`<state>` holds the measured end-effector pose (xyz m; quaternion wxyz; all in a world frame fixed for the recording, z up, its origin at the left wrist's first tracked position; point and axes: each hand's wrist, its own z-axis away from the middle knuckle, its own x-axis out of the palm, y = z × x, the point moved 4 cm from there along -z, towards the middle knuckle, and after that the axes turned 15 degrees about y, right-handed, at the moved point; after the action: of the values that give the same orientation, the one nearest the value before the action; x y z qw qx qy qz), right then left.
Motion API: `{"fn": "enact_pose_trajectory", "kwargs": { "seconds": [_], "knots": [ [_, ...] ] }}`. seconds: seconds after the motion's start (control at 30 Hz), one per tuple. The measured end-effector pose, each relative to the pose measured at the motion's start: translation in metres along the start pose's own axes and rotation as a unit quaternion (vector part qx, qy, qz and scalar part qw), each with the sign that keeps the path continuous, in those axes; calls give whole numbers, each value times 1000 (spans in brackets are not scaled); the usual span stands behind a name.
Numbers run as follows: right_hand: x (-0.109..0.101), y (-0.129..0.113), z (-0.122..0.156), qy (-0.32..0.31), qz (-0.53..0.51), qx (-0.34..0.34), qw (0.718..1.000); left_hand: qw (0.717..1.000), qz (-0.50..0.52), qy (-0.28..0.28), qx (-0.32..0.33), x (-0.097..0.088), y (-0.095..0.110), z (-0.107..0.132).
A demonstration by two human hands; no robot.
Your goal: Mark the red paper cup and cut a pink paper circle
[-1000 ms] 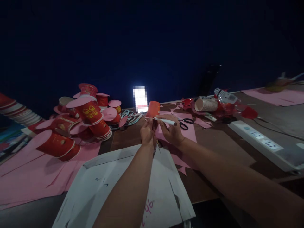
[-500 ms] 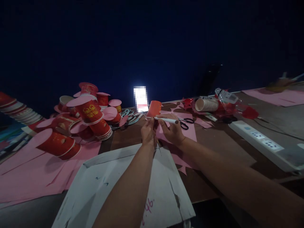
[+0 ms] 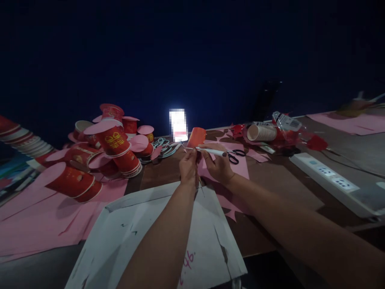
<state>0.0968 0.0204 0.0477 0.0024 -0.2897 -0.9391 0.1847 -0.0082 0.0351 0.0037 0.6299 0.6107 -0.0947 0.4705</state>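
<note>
While left hand (image 3: 188, 167) with one cup (image 3: 197, 136), right hand (image 3: 219, 166) with one pen (image 3: 214, 151).

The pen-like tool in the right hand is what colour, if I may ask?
The pen-like tool is white along its barrel, in the head view.

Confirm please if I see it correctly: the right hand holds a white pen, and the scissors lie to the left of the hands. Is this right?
Not fully: the head view shows the scissors just to the right of the right hand, which does hold a white pen.
</note>
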Motion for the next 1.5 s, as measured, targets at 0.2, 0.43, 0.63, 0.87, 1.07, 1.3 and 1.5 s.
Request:
{"fn": "enact_pose_trajectory", "kwargs": {
  "seconds": [0.2, 0.43, 0.63, 0.87, 1.07, 1.3, 1.5],
  "knots": [
    [1, 2, 2, 1, 13, -3, 1000, 1000, 5, -2, -5, 1, 0, 2],
    [1, 1, 3, -3, -16, 4, 1000, 999, 25, 19, -26, 3, 4, 7],
    [-4, 1, 1, 38, -31, 3, 999, 998, 47, 24, -29, 3, 7, 9],
    [-3, 1, 0, 40, -29, 9, 999, 998, 50, 12, -23, 1, 4, 6],
    [0, 4, 3, 17, -6, 27, 999, 998, 41, 30, -24, 1, 6, 7],
    [2, 7, 4, 5, 8, 17, 1000, 999, 31, 24, -26, 0, 5, 6],
    [1, 7, 3, 11, 10, 17, 1000, 999, 39, 21, -22, 0, 6, 7]
  ]
}}
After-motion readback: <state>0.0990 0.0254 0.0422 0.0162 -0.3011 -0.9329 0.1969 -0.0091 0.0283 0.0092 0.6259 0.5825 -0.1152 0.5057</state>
